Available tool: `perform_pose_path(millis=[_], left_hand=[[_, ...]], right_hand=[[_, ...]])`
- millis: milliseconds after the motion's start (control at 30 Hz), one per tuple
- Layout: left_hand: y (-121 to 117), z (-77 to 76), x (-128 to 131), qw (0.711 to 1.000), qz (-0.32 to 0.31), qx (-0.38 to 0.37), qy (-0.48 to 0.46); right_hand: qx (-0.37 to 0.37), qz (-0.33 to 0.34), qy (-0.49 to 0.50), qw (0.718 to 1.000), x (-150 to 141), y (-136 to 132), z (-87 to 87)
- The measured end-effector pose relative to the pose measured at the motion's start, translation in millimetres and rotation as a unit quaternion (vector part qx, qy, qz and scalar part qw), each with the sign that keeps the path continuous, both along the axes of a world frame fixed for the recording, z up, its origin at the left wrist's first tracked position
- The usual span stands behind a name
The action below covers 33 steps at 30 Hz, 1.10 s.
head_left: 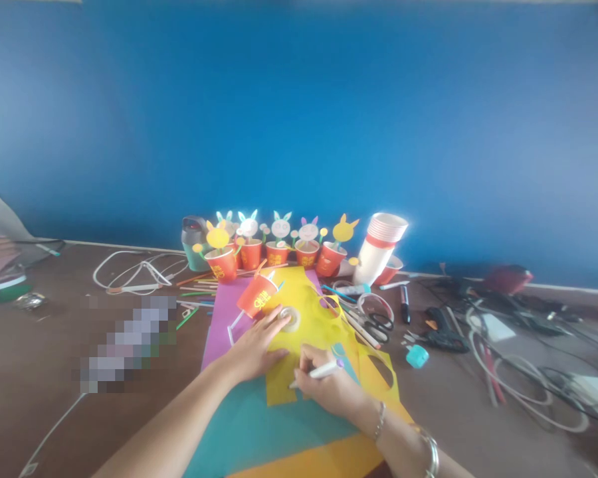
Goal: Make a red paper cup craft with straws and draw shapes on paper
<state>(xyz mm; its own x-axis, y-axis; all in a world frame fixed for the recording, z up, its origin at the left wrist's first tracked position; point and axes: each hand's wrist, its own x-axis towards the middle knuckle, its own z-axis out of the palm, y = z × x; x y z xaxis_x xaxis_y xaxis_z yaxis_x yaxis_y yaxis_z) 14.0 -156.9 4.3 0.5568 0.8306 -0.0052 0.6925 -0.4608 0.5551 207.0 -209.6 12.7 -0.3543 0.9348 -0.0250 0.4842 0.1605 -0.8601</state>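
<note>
My right hand [323, 378] grips a white marker [326, 370] with a purple end, its tip down at the yellow paper [282, 392]. Flat on the same sheet lies my left hand [259, 345], fingers stretched out, the fingertips at a roll of tape [290, 320]. Just beyond that hand, a red paper cup [259, 297] with straws leans over on its side. Cut-out holes show along the yellow sheet's right side. Under it are teal paper [244, 418], purple paper [224, 312] and orange paper [309, 458].
Red cups with rabbit-face cut-outs [280, 229] line the wall, beside a stack of white cups [379, 249]. Scissors [376, 322], a dark marker [404, 304], a glue gun [443, 332] and tangled cables [518, 392] lie right. Straws [199, 293] and a white cable [139, 272] are left.
</note>
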Motion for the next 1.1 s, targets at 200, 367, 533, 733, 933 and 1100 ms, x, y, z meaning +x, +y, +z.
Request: perform_pose_path(millis=[200,367,533,733,933,1100], left_hand=[[0.4,-2.4,-0.6,1.0,-0.003,0.006,-0.001],[0.5,-2.8,-0.7,1.0,-0.001,0.005,0.006],[1.0,-3.7,-1.4,1.0,-0.005,0.007,-0.001],[1.2,-3.4,-1.2,1.0,-0.006,0.004,0.003],[0.3,1.1,-0.3,1.0,-0.009,-0.005,0.004],[-0.1,1.8,0.0,1.0,-0.008,-0.006,0.001]], right_hand=[[-0.002,-0.001,0.002,1.0,0.5,0.3,-1.4],[-0.012,0.005,0.02,1.0,0.2,0.1,-0.2],[-0.019,0.003,0.019,1.0,0.3,-0.2,0.5],[-0.03,0.006,0.019,0.999,0.7,0.9,-1.6],[-0.023,0.014,0.019,0.999,0.5,0.6,-1.8],[-0.031,0.018,0.022,0.999,1.5,-0.9,-2.0]])
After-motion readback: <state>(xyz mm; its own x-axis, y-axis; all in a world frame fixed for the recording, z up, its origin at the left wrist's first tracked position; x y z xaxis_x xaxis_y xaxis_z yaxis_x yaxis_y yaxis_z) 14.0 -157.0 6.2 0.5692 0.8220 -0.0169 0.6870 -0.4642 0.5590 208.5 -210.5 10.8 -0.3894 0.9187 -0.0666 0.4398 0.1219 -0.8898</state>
